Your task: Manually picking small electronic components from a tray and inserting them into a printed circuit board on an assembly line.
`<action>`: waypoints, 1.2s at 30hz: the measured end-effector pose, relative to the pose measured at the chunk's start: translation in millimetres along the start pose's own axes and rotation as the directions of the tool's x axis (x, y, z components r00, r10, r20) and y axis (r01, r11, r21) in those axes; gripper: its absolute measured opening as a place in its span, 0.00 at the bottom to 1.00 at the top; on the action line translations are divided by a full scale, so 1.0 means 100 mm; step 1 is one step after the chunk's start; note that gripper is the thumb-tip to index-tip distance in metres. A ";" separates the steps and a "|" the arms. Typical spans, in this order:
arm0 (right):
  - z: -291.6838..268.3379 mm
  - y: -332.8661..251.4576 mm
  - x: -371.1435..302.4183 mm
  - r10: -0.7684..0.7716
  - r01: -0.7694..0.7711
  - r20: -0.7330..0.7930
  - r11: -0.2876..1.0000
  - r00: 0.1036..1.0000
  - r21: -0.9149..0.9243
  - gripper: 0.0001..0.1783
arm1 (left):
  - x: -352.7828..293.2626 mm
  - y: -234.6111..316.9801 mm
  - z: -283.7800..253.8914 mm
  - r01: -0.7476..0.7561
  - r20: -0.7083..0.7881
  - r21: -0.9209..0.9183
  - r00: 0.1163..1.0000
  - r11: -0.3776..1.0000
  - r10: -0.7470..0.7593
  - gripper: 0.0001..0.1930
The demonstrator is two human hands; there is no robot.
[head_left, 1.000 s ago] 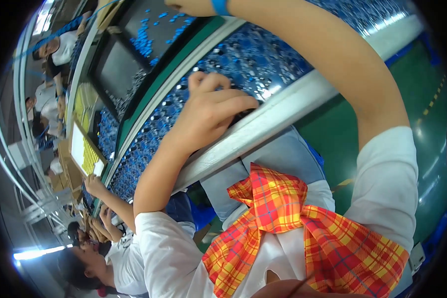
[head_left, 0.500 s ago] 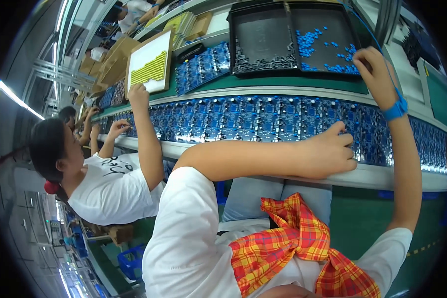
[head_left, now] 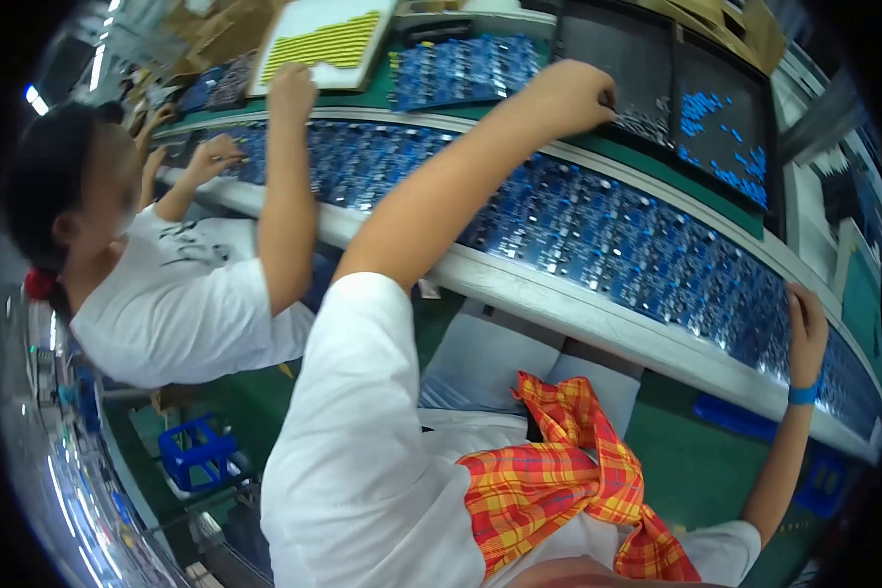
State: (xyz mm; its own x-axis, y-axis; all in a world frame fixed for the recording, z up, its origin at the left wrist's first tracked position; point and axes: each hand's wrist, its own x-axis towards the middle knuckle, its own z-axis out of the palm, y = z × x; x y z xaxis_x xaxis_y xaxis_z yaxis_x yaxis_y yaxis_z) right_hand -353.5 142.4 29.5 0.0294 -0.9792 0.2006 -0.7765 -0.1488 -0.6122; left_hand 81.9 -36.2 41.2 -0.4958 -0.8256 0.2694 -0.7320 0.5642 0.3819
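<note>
My left hand (head_left: pixel 570 98) is at the near edge of a black tray (head_left: pixel 614 39), by the small dark grey parts (head_left: pixel 645 122) in its left compartment. Its fingers are curled into a pinch, and anything between them is too small to make out. Over at the right, my right hand (head_left: pixel 807 338), with a blue wrist strap (head_left: pixel 803 395), is bent over a row of blue circuit boards (head_left: pixel 598 230). Its fingertips are close together at the boards; whatever they hold is hidden. Small blue parts (head_left: pixel 698 110) lie scattered in the tray's right compartment.
A metal rail (head_left: pixel 598 304) runs along the row's near side. At my left a co-worker (head_left: pixel 206 284) reaches over the line, one hand near a white board of yellow parts (head_left: pixel 328 34). More blue boards (head_left: pixel 465 71) are stacked behind the row. A blue plastic stool (head_left: pixel 198 453) stands lower left.
My left hand has gone from above the boards up to the tray's grey parts. My right hand has left the blue parts and come down to the boards at the right. The view has turned.
</note>
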 end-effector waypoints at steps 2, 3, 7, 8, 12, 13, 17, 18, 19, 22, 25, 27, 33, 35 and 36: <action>0.00 -0.11 0.01 -0.083 0.085 0.026 0.993 0.996 -0.078 0.09 | 0.00 0.03 -0.11 0.020 0.063 -0.002 0.998 1.000 -0.020 0.13; 0.04 -0.16 0.04 -0.111 0.115 0.044 0.988 0.993 -0.105 0.09 | 0.04 -0.02 -0.09 0.000 0.093 0.027 0.996 1.000 -0.002 0.13; 0.21 -0.48 0.17 0.009 -0.009 -0.004 1.000 1.000 0.011 0.08 | 0.08 -0.20 -0.06 -0.015 0.107 0.097 0.994 0.995 0.005 0.11; 0.21 -0.52 0.21 0.039 -0.039 0.009 0.999 0.999 -0.004 0.09 | 0.09 -0.20 -0.05 -0.016 0.106 0.092 0.994 0.996 0.006 0.11; 0.14 -0.39 0.33 0.100 -0.099 0.037 0.995 0.994 -0.031 0.09 | 0.07 -0.13 0.01 -0.035 0.044 0.132 0.999 0.991 0.029 0.10; 0.18 -0.39 0.35 0.085 -0.083 0.078 0.996 0.993 -0.022 0.09 | 0.03 -0.15 0.01 -0.055 0.052 0.112 0.997 0.992 0.049 0.10; 0.24 -0.31 0.39 0.066 -0.063 0.155 0.998 0.986 -0.028 0.07 | 0.03 -0.08 -0.01 -0.097 -0.045 0.082 0.994 0.992 0.101 0.09; 0.26 -0.29 0.42 0.081 -0.076 0.150 0.996 0.985 -0.037 0.07 | 0.01 -0.09 -0.02 -0.072 -0.059 0.074 0.995 0.995 0.077 0.09; 0.28 -0.27 0.45 0.039 -0.025 0.139 0.994 0.989 -0.104 0.07 | 0.01 -0.09 -0.01 -0.047 -0.071 0.065 0.996 0.997 0.052 0.09; 0.34 -0.26 0.49 -0.048 0.078 0.132 0.971 0.990 -0.226 0.07 | 0.00 -0.07 0.00 -0.049 -0.134 0.054 0.989 0.997 0.055 0.08; 0.34 -0.28 0.51 -0.174 0.213 0.145 0.921 0.974 -0.325 0.06 | -0.01 0.03 0.03 -0.100 -0.154 -0.009 0.983 0.995 0.098 0.08; 0.34 -0.27 0.51 -0.203 0.244 0.153 0.907 0.967 -0.343 0.06 | -0.01 0.25 0.05 -0.208 -0.146 -0.134 0.971 0.969 0.188 0.09; 0.36 -0.22 0.52 -0.251 0.282 0.133 0.895 0.959 -0.345 0.05 | -0.02 0.98 0.23 -0.211 0.035 -0.352 0.971 0.912 0.238 0.08; 0.37 -0.23 0.50 -0.251 0.283 0.133 0.896 0.959 -0.342 0.05 | -0.02 1.14 0.30 -0.186 0.086 -0.385 0.968 0.904 0.235 0.08; 0.35 -0.23 0.50 -0.250 0.284 0.140 0.893 0.958 -0.349 0.05 | 0.00 1.22 0.34 -0.122 0.144 -0.443 0.968 0.888 0.205 0.08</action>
State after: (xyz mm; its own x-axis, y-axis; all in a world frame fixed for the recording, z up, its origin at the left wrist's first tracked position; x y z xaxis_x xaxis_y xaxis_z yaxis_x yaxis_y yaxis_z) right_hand -312.1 92.4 26.6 0.3108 -0.9201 0.2385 -0.9048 -0.3632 -0.2223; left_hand -22.9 32.1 57.6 -0.6974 -0.6846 0.2121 -0.3823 0.6056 0.6979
